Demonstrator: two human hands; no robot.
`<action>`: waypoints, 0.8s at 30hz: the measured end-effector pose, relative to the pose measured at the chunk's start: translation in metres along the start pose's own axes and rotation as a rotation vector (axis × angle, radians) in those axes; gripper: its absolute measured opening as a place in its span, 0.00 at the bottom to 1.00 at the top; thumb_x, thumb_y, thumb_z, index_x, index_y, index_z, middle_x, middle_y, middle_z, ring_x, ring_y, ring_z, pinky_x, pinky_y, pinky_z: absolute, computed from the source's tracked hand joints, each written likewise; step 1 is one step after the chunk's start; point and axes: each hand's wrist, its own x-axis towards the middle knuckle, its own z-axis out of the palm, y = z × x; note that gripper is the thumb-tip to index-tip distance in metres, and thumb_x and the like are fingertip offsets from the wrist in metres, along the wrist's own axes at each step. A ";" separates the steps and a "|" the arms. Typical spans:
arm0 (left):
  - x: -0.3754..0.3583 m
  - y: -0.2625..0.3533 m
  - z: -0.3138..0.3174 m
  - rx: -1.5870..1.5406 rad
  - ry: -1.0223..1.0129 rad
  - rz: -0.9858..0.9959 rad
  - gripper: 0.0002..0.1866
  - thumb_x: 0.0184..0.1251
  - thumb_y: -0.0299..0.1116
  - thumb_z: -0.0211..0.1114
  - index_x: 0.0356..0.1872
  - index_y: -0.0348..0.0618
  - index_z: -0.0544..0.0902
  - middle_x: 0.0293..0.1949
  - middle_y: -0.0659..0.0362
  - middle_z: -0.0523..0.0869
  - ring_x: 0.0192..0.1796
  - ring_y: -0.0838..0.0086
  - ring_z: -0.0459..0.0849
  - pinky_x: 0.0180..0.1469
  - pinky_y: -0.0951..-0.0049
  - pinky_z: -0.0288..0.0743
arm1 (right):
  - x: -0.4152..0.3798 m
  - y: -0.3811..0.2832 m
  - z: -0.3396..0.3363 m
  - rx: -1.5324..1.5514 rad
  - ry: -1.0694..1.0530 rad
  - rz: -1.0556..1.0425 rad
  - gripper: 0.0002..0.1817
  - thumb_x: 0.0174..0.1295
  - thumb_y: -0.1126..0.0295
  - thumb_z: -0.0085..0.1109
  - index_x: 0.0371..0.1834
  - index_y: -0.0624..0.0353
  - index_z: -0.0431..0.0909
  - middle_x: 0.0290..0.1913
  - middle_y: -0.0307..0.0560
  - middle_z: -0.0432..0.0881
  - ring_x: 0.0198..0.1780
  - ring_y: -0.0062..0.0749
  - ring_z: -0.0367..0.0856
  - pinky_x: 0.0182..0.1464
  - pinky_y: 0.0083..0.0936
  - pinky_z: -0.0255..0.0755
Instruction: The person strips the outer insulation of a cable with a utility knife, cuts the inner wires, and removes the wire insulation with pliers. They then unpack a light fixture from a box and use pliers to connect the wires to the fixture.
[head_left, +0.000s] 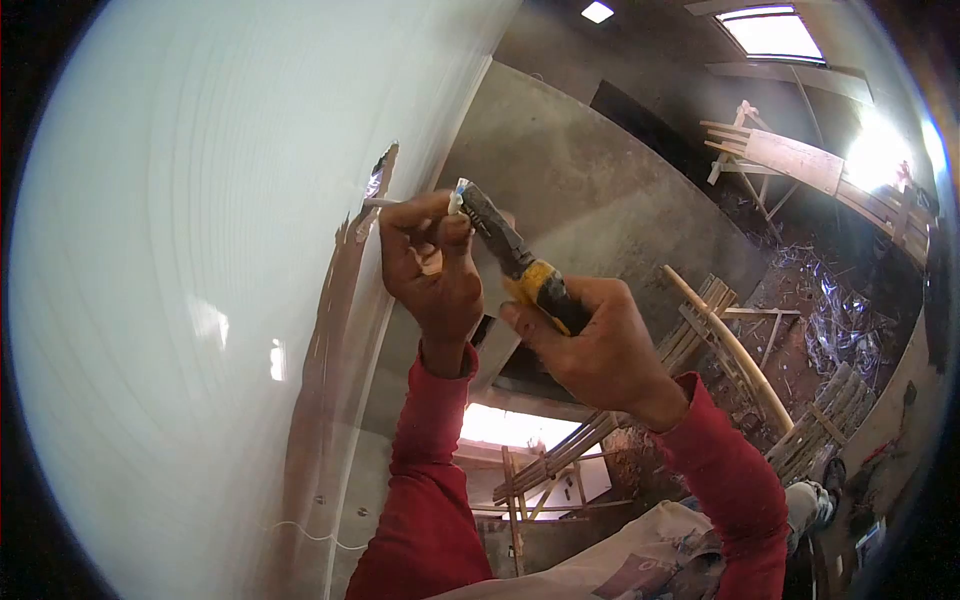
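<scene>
My left hand (437, 265) is closed, thumb and fingers pinching a white cable (373, 202) that comes out of a ragged slot (380, 172) in the glossy white panelled surface. The cable's pale end (456, 201) sticks out between the fingertips. My right hand (600, 345) is wrapped round the yellow and black handles of a pair of pliers (505, 240). The plier jaws point up and left, right at the cable end beside my left fingertips.
A brown strip (325, 370) runs along the white panels, with a thin loose wire (315, 535) lower down. Far below are a wooden plank platform (795, 160), a long pole (735, 350), stacked wooden slats (830, 420) and a heap of shiny scrap (845, 315). A shoe (832, 478) shows at lower right.
</scene>
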 end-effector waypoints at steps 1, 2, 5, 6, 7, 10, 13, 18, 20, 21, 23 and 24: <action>0.003 0.003 0.006 -0.002 0.000 0.003 0.13 0.73 0.32 0.68 0.49 0.36 0.77 0.40 0.57 0.84 0.43 0.72 0.87 0.46 0.75 0.82 | 0.002 0.006 -0.002 -0.169 0.097 -0.149 0.12 0.67 0.68 0.66 0.31 0.66 0.79 0.21 0.36 0.74 0.24 0.14 0.68 0.25 0.24 0.64; 0.004 0.007 0.013 0.111 0.047 0.100 0.16 0.73 0.37 0.68 0.48 0.35 0.76 0.41 0.53 0.84 0.42 0.64 0.89 0.46 0.68 0.85 | 0.005 0.012 -0.004 -0.338 0.194 -0.297 0.11 0.67 0.69 0.66 0.31 0.66 0.79 0.21 0.39 0.74 0.24 0.16 0.68 0.25 0.26 0.63; 0.000 0.006 0.019 0.179 0.113 0.165 0.16 0.69 0.33 0.71 0.48 0.34 0.75 0.46 0.50 0.82 0.45 0.56 0.89 0.51 0.60 0.87 | 0.010 0.025 -0.002 -0.400 0.302 -0.482 0.11 0.65 0.71 0.66 0.30 0.66 0.78 0.20 0.45 0.72 0.23 0.21 0.67 0.25 0.30 0.63; -0.003 0.007 0.019 0.137 0.131 0.136 0.17 0.65 0.24 0.73 0.49 0.33 0.76 0.50 0.51 0.81 0.50 0.55 0.88 0.57 0.59 0.86 | 0.009 0.025 -0.001 -0.398 0.299 -0.479 0.11 0.65 0.71 0.66 0.30 0.66 0.78 0.20 0.45 0.72 0.23 0.21 0.67 0.25 0.30 0.63; -0.004 0.009 0.022 0.140 0.132 0.136 0.17 0.65 0.24 0.73 0.49 0.33 0.76 0.50 0.51 0.81 0.50 0.55 0.88 0.57 0.59 0.86 | 0.009 0.024 -0.003 -0.422 0.311 -0.491 0.11 0.65 0.71 0.66 0.29 0.66 0.77 0.21 0.47 0.73 0.22 0.23 0.67 0.26 0.31 0.63; -0.007 0.013 0.030 0.175 0.238 0.114 0.15 0.67 0.24 0.71 0.49 0.32 0.77 0.47 0.50 0.82 0.50 0.54 0.88 0.58 0.57 0.86 | 0.010 0.026 -0.003 -0.456 0.329 -0.513 0.11 0.64 0.72 0.66 0.28 0.66 0.75 0.22 0.50 0.74 0.22 0.29 0.69 0.27 0.32 0.63; -0.009 0.008 0.035 0.139 0.337 0.107 0.12 0.69 0.24 0.69 0.47 0.30 0.77 0.45 0.49 0.83 0.50 0.54 0.89 0.57 0.58 0.87 | 0.010 0.029 -0.002 -0.475 0.346 -0.515 0.10 0.63 0.73 0.66 0.29 0.66 0.75 0.24 0.52 0.75 0.22 0.34 0.71 0.28 0.32 0.64; -0.011 0.005 0.048 0.333 0.504 0.199 0.13 0.77 0.33 0.62 0.43 0.28 0.75 0.30 0.50 0.82 0.45 0.52 0.90 0.55 0.58 0.88 | 0.009 0.036 -0.004 -0.513 0.375 -0.568 0.07 0.63 0.75 0.66 0.33 0.67 0.78 0.26 0.53 0.77 0.23 0.40 0.74 0.29 0.31 0.66; -0.011 0.003 0.052 0.269 0.505 0.195 0.13 0.77 0.34 0.61 0.43 0.29 0.75 0.30 0.51 0.81 0.47 0.54 0.89 0.59 0.54 0.85 | 0.010 0.036 -0.004 -0.512 0.357 -0.597 0.06 0.62 0.75 0.65 0.37 0.67 0.80 0.25 0.52 0.76 0.23 0.35 0.75 0.29 0.29 0.67; -0.011 0.003 0.053 0.239 0.508 0.195 0.14 0.77 0.34 0.61 0.43 0.29 0.74 0.31 0.52 0.80 0.47 0.55 0.89 0.61 0.52 0.83 | 0.009 0.034 -0.004 -0.512 0.355 -0.596 0.06 0.62 0.75 0.65 0.37 0.67 0.80 0.25 0.52 0.76 0.23 0.35 0.75 0.29 0.29 0.67; -0.011 0.007 0.056 0.175 0.526 0.104 0.13 0.78 0.35 0.61 0.45 0.32 0.74 0.34 0.53 0.79 0.50 0.59 0.87 0.65 0.49 0.80 | 0.005 0.026 -0.003 -0.387 0.286 -0.461 0.07 0.65 0.74 0.64 0.38 0.68 0.80 0.22 0.47 0.75 0.24 0.26 0.75 0.29 0.28 0.67; -0.013 0.009 0.056 0.142 0.540 0.011 0.13 0.78 0.36 0.61 0.46 0.35 0.74 0.38 0.54 0.78 0.53 0.62 0.85 0.66 0.48 0.78 | 0.003 0.024 -0.003 -0.388 0.281 -0.459 0.07 0.65 0.74 0.64 0.38 0.68 0.80 0.22 0.47 0.75 0.24 0.26 0.75 0.29 0.28 0.67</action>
